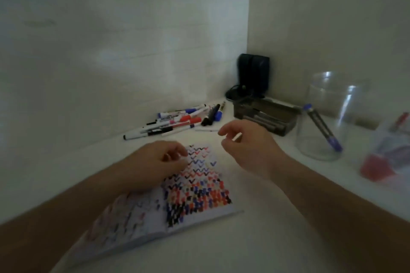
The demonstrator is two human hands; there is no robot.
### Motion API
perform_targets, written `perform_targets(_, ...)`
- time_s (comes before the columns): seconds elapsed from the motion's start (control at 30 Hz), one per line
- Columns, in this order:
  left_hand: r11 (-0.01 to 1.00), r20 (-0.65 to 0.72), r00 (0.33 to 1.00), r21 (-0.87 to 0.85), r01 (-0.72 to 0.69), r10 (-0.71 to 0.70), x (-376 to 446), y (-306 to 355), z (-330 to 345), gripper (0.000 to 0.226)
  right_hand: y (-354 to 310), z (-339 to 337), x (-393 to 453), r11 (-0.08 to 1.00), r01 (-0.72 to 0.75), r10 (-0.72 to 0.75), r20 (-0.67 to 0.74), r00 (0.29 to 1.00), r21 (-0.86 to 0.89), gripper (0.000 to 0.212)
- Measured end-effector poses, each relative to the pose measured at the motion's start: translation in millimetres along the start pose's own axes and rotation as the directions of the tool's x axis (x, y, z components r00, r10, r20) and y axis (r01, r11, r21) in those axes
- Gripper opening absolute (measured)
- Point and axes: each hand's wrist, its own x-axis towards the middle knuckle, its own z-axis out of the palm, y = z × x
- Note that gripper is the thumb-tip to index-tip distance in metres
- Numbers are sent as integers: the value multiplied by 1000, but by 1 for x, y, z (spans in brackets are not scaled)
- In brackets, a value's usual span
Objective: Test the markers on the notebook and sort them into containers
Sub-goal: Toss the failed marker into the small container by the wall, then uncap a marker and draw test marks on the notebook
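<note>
Left hand [159,159]: rests on the upper left part of the open notebook, fingers curled loosely inward; it grips nothing that can be made out.
Right hand [246,146]: hovers above the table just right of the notebook, thumb and forefinger apart, the other fingers half bent; a pale sliver shows by the fingers, too blurred to say whether it is held.
Hands: apart from each other, with a gap of page and table between them.
Notebook [195,186]: lies open and flat on the white table [255,239], its right page crowded with rows of red, blue and black test marks, zigzags above and short dashes below; the left page is blurred.
Loose markers [177,121]: a heap of whiteboard markers with red, blue and black caps lies beyond the notebook, against the left wall.
Single pen [206,130]: a thin white one lies alone between the heap and the right hand.
Glass jar [328,117]: stands to the right, clear, with one blue marker [322,127] leaning inside it, cap end up.
Brown tray [266,115]: sits behind the right hand, near the corner, with dark markers lying in it.
Black object [254,75]: stands upright in the corner behind the tray, a cable at its foot.
Far right: a blurred red and clear item [386,157] at the frame edge, not identifiable.
</note>
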Motion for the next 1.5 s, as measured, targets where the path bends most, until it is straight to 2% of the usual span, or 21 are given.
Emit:
perform_targets(0.07,984,40,996,152,-91,86,-1,-30,7,56,6,22,41,970,8,-9,-2,1000,-242,33)
perform_targets(0.13,980,12,989,136,-147,146,6,-43,10,67,17,38,74,913,-60,61,-9,998,-404,43)
perform_targets(0.2,981,-1,986,101,-166,167,15,-47,7,65,27,48,96,825,-142,146,-37,989,-547,48)
perform_targets(0.3,978,-13,980,78,-196,197,24,-51,5,63,29,55,106,782,-214,205,-83,975,-586,39)
perform_targets(0.4,968,-50,971,104,-227,233,22,-55,8,50,21,52,97,727,-191,215,-45,975,-659,28)
perform_targets(0.43,966,-74,967,108,-237,245,21,-56,9,46,17,49,92,741,-174,193,-43,980,-649,26)
perform_targets(0.47,963,-101,961,112,-247,258,20,-56,8,44,10,44,86,803,-158,155,-54,986,-575,24)
perform_targets(0.5,960,-131,954,115,-254,268,18,-56,8,45,3,40,79,895,-138,121,-68,990,-424,25)
perform_targets(0.53,960,-157,949,110,-258,273,17,-56,6,48,-6,36,72,974,-112,100,-71,992,-196,28)
perform_targets(0.57,961,-180,944,89,-263,275,14,-54,5,53,-18,35,64,993,-96,99,-26,995,73,31)
perform_targets(0.63,960,-213,938,-4,-281,274,7,-50,3,61,-40,42,48,863,-134,58,168,984,487,29)
perform_targets(0.67,955,-217,937,-56,-291,273,3,-48,3,61,-46,51,42,799,-162,18,246,969,579,25)
perform_targets(0.77,951,-204,942,-106,-291,266,-4,-39,6,36,-48,75,33,738,-187,-62,341,938,649,20)
perform_targets(0.87,954,-203,947,-117,-275,248,-5,-38,9,14,-43,87,31,695,-204,-49,329,943,689,30)
perform_targets(1.07,947,-217,942,-140,-290,256,-11,-34,9,12,-35,81,35,651,-132,-171,314,934,748,20)
perform_targets(1.23,933,-238,931,-163,-320,278,-10,-34,17,11,-32,84,34,705,-42,-214,268,939,708,22)
perform_targets(1.5,929,-265,926,-183,-322,269,-5,-36,16,12,-33,91,32,581,-119,-233,305,923,805,27)
